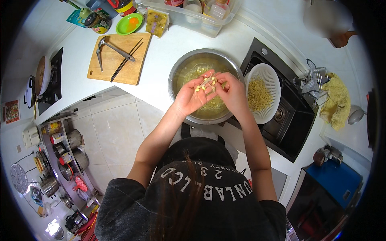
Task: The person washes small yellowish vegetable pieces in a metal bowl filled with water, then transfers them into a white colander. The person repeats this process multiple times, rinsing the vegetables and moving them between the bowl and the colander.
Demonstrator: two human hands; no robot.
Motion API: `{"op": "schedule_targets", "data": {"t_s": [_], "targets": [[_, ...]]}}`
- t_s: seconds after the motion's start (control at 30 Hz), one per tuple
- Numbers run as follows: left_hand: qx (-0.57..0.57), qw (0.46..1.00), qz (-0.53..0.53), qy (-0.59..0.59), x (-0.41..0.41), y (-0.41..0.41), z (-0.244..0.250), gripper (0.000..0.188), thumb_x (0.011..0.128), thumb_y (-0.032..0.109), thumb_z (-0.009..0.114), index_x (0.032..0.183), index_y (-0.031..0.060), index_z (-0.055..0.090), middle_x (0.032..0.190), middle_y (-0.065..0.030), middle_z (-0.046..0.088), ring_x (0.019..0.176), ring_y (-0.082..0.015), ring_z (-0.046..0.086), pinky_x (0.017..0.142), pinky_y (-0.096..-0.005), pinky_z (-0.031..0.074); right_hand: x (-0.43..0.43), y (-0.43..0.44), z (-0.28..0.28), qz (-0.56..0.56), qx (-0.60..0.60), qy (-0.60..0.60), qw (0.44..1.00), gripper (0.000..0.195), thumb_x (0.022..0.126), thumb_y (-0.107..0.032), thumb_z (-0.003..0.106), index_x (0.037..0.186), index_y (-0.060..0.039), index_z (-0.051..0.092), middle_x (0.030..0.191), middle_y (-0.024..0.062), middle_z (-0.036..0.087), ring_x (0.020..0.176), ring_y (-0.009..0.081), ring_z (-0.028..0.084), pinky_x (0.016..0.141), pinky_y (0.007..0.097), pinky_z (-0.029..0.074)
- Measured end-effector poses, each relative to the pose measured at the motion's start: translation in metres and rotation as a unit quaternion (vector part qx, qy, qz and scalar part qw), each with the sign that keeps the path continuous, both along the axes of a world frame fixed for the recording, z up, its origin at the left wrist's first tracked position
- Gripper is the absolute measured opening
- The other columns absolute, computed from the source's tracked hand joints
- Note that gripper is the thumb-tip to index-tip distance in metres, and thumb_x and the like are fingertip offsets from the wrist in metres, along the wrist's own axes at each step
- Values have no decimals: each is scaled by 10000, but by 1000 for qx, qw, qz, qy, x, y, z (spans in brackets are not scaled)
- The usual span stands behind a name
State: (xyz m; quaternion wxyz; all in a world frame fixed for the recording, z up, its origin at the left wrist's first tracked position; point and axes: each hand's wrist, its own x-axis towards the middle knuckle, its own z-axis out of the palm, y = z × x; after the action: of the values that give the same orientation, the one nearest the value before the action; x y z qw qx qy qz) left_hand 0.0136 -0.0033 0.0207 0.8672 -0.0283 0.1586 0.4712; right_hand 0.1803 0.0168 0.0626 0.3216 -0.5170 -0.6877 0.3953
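Over a large steel basin point(176, 99) of water and bean sprouts, my left hand point(193, 96) is palm up with several soybean sprouts point(205, 83) lying on its palm and fingers. From the right, my right hand point(231, 90) reaches to that palm, its thumb and fingertips pinched at a sprout. The basin stands at the counter edge in front of me. Beside it, a white plastic colander point(273, 105) rests over the black sink and holds a heap of yellowish, shredded-looking food point(257, 95).
A wooden cutting board point(120, 39) bears a metal tool and dark chopsticks. Behind it are a green plate point(122, 25), a jar point(97, 22) and a food packet point(156, 22). A clear plastic bin point(187, 24) of bottles stands behind the basin. The black sink point(289, 126) lies at right.
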Motion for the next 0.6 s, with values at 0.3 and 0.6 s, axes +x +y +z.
{"op": "schedule_targets", "data": {"t_s": [0.3,0.6], "targets": [[-19,996,8,-82,2,1,1,452,1019,229,318,1430,44,361,1456,-146,412,1309,-269,442,1128,-468,295,6,-5,5,-8,23,-10,1000,114,823,-44,658,916,-31,593,855,84,590,640,208,579,576,312,465],[8,997,-4,-83,1,-2,-6,446,1029,259,337,1419,45,372,1428,-122,451,1267,-227,482,1104,-414,342,1,-8,-1,-25,64,-57,996,106,830,-65,666,897,-29,591,853,88,575,715,261,606,629,349,481]]}}
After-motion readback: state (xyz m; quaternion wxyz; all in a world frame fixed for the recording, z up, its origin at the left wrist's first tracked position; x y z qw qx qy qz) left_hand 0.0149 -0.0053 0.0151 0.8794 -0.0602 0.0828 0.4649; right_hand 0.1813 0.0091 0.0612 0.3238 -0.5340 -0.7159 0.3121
